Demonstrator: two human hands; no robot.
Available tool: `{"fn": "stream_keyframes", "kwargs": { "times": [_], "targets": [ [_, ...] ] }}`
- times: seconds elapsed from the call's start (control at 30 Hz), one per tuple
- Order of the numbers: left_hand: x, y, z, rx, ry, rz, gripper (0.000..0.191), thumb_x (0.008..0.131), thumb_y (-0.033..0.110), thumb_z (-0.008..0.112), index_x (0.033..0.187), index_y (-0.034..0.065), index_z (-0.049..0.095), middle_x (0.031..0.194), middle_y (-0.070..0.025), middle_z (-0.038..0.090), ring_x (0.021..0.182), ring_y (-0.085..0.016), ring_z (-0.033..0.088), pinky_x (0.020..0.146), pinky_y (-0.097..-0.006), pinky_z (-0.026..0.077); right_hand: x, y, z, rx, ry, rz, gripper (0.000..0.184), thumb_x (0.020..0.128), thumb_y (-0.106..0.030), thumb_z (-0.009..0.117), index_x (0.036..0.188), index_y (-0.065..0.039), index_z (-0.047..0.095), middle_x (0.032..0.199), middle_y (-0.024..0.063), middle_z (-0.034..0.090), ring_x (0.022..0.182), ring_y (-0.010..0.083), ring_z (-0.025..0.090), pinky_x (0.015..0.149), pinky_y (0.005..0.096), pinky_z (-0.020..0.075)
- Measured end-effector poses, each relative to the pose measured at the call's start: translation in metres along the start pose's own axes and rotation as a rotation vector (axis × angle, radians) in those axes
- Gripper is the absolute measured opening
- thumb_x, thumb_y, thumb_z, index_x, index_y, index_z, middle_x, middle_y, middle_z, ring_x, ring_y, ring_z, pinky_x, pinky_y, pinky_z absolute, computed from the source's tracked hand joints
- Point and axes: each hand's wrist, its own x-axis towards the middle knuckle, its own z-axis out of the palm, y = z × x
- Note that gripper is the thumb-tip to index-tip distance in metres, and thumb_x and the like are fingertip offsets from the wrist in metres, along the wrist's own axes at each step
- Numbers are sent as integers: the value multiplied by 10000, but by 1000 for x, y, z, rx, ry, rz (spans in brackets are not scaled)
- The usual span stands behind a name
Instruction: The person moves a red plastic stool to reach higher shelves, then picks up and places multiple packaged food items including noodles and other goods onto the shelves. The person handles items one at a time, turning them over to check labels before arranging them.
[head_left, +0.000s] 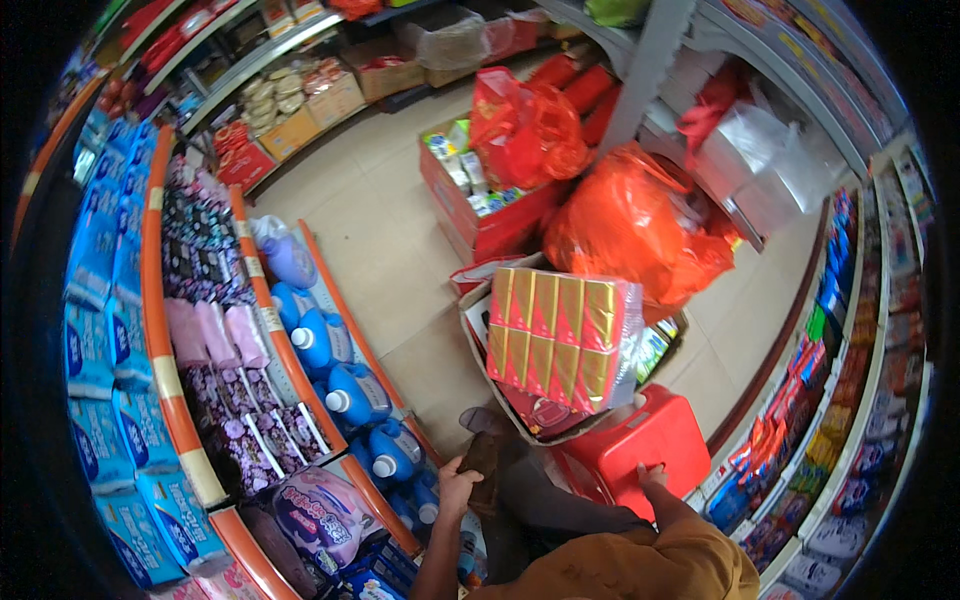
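Note:
My left hand (456, 489) grips a dark brown item (484, 463) beside my leg; whether it is cloth or something stiffer cannot be made out. On the other side, my right hand (652, 475) is at the top of a red plastic stool (679, 439), its fingers curled in at the middle of the seat. The stool is tilted against an open cardboard box (480, 375). A film-wrapped pack of gold and red packets (555, 330) lies across the box, above a dark red item (536, 412).
Blue detergent bottles (360, 394) and blue soft packs (105, 435) fill the left shelves. A large red plastic bag (622, 217) and a red carton (465, 217) of small boxes stand ahead. Packaged goods line the right shelf (832, 405). Tiled floor (360, 217) shows between.

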Motion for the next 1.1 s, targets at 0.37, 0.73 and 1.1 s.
{"fn": "stream_keyframes", "kwargs": {
  "times": [0.37,0.73,1.1],
  "targets": [
    [-25,12,0,161,-27,-30,327,591,-89,533,904,-25,603,793,-44,600,683,-158,552,628,-273,447,12,-15,-30,30,-83,263,885,569,-631,622,1197,-35,440,1318,166,250,1189,366,284,942,473,308],
    [-44,48,26,235,-139,12,314,572,-45,528,879,-37,592,742,-72,589,643,-177,552,597,-281,451,-40,30,-190,260,361,43,765,535,-627,651,963,0,552,1136,160,411,1110,331,352,885,518,298],
    [-70,55,77,452,-334,92,311,602,-57,536,906,-25,587,766,-59,591,662,-159,545,615,-278,445,-73,62,-315,334,707,-86,760,530,-644,642,887,4,467,915,185,528,968,346,452,808,517,330]
  ]
}}
